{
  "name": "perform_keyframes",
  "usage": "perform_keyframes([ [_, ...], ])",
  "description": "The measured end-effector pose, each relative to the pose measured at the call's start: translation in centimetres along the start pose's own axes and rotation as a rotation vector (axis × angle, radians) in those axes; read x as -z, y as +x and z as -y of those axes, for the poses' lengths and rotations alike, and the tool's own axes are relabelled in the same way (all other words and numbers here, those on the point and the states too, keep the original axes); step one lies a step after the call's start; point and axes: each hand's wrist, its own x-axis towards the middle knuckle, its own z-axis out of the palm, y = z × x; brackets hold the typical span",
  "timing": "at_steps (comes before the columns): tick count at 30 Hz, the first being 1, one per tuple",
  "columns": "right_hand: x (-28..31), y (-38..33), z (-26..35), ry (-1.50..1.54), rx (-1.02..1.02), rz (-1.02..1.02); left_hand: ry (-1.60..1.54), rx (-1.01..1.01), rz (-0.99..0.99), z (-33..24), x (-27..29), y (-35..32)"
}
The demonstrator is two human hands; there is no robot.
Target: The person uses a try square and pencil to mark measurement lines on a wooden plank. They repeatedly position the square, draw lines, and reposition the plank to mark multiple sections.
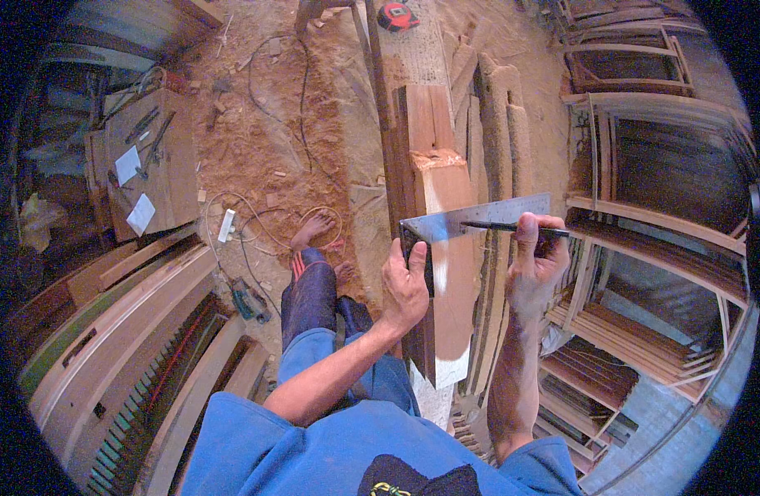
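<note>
A left grip (pixel 407 289) clasps the dark stock (pixel 409 233) of a metal square (pixel 500 212) in a woodworking shop, while a right grip (pixel 538 252) pinches a dark pencil (pixel 500 226) across the blade. Whether the pencil's tip touches the metal cannot be told. The square lies just ahead of the left grip, its blade reaching rightward over a timber block (pixel 454 298). It looks light and stiff, its thin blade probably smooth enough to slip under dusty fingers; the thicker stock seems the surest hold. The pencil, slender and likely breakable at the point, suits a fingertip pinch. The block appears heavy and rigid, better taken by its long sides.

Beneath both grips, the block rests along a narrow desk (pixel 421 62), where a red-and-black tape measure (pixel 397 16) sits far ahead of the left grip. Reddish sawdust covers the floor (pixel 231 153) to that grip's left, around a white power strip (pixel 226 226). Wooden frames (pixel 652 221) stand to the right grip's right.
</note>
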Motion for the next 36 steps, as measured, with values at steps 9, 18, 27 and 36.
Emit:
perform_keyframes([
  [9, -4.3, 1.3, -0.7, 0.109, -0.041, 0.213, 0.073, 0.011, -0.043, -0.1, -0.4, 0.0],
  [18, 0.7, 4.2, -0.5, -0.338, 0.099, 0.049, 0.099, 0.017, -0.069, -0.2, -0.5, -0.2],
  [27, 3.6, -8.1, -2.0, 0.124, -0.479, 0.192, 0.186, -0.258, 0.042, -1.9, -0.7, -3.2],
  [36, 9.4, -18.3, -3.3, 0.429, -0.399, -0.140, 0.213, -0.704, 0.774, -2.5, -1.9, -11.3],
])
